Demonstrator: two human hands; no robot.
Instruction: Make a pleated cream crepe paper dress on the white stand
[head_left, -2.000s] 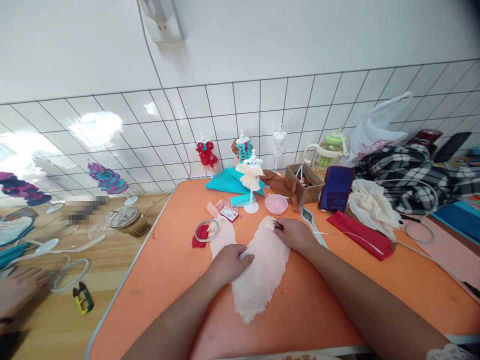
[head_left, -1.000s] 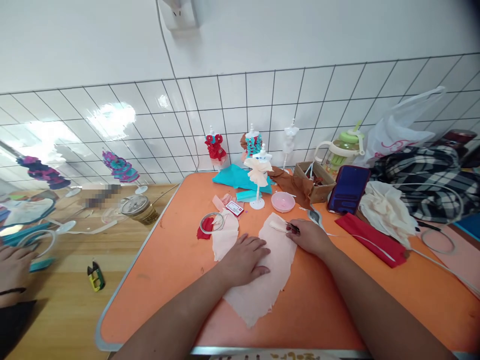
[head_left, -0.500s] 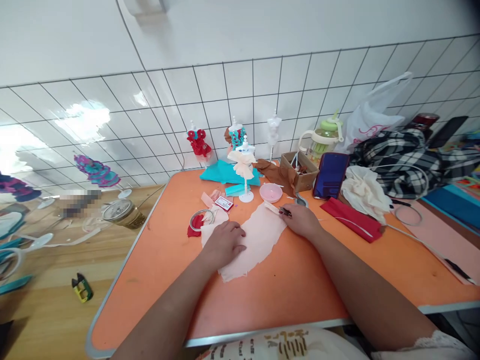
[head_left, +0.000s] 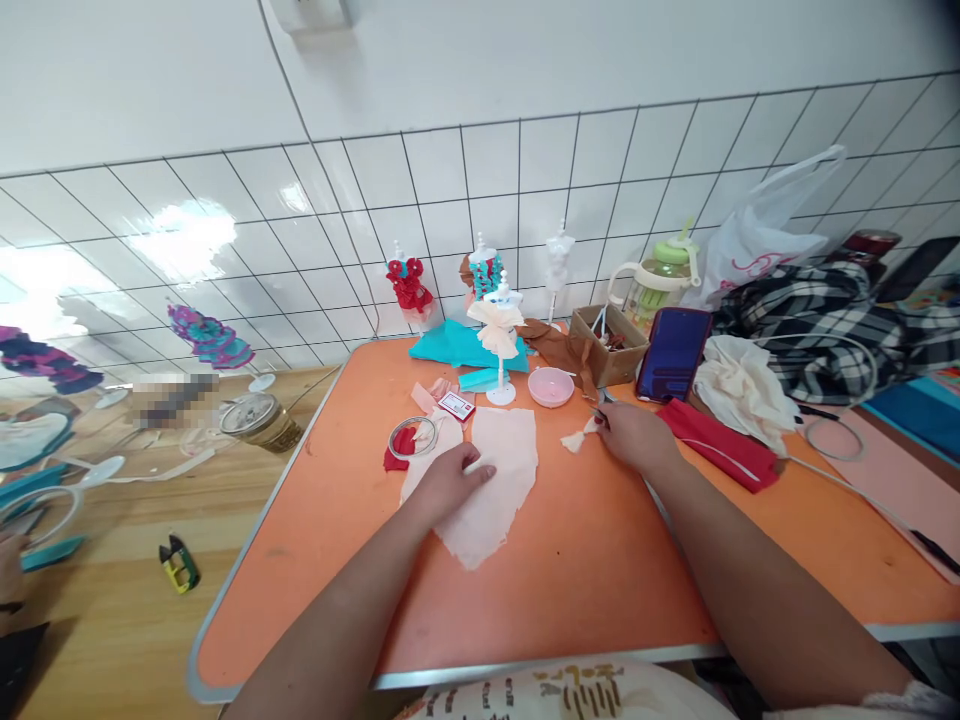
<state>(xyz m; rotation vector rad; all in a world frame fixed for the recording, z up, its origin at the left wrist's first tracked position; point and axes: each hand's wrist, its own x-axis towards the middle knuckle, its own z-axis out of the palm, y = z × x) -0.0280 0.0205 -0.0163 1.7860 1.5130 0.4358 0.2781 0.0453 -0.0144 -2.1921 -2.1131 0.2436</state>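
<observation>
A pale pink piece of cloth [head_left: 499, 500] with ragged lower edges lies on the orange table. My left hand [head_left: 450, 485] rests on its left side, thumb and bent fingers apart. To the right of the cloth, my right hand [head_left: 637, 435] is closed around small dark-handled scissors [head_left: 601, 420], mostly hidden by the fingers. A small cream scrap [head_left: 577, 438] sits at those fingertips; whether they also pinch it I cannot tell. Left of the cloth is a metal ring [head_left: 412, 437] over red fabric. Behind stands a small white dress form [head_left: 500, 370] wearing cream ruffles.
A pink bowl [head_left: 551, 388], a cardboard box [head_left: 609, 345] and a phone [head_left: 673, 352] stand at the back right. Red folded cloth [head_left: 720, 445] lies beyond my right hand. On the wooden table left are a jar [head_left: 259, 422] and yellow-green snips [head_left: 178, 565].
My right hand has moved right, away from the pink cloth, with a cream scrap now separate beside it. My left hand's fingers have bent more. The whole view has shifted slightly.
</observation>
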